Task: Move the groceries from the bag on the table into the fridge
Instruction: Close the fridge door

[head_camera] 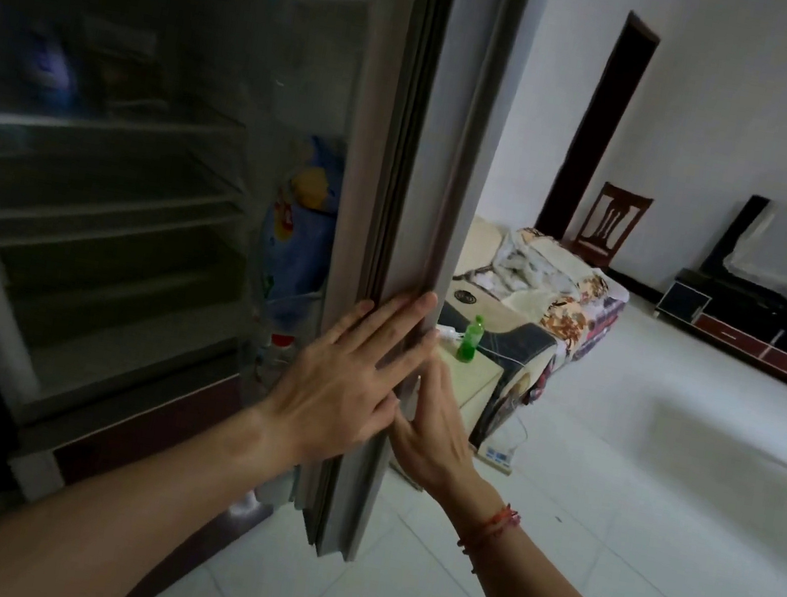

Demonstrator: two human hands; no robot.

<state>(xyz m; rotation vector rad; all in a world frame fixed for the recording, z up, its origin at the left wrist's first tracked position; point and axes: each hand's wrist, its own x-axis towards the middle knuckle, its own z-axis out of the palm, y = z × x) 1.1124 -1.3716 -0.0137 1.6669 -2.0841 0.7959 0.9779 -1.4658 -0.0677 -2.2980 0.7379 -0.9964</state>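
The fridge [99, 207] stands open on the left, its dim inside showing several bare shelves and some blurred packages on the top shelf. Its door [437, 149] swings out toward me, edge on. A blue and yellow bag [301, 230] sits in the door rack. My left hand [346, 379] lies flat on the door's inner edge, fingers spread. My right hand [432, 430] presses on the door's outer edge just below, fingers extended. Neither hand holds any grocery. The table and its bag are out of view.
A green bottle [469, 338] stands on a small pale cabinet [469, 378] behind the door. A sofa with patterned blankets [563, 295], a wooden chair [613, 220], a dark doorway [600, 124] and a low TV stand [765, 334] line the right. White tile floor [600, 541] spreads ahead.
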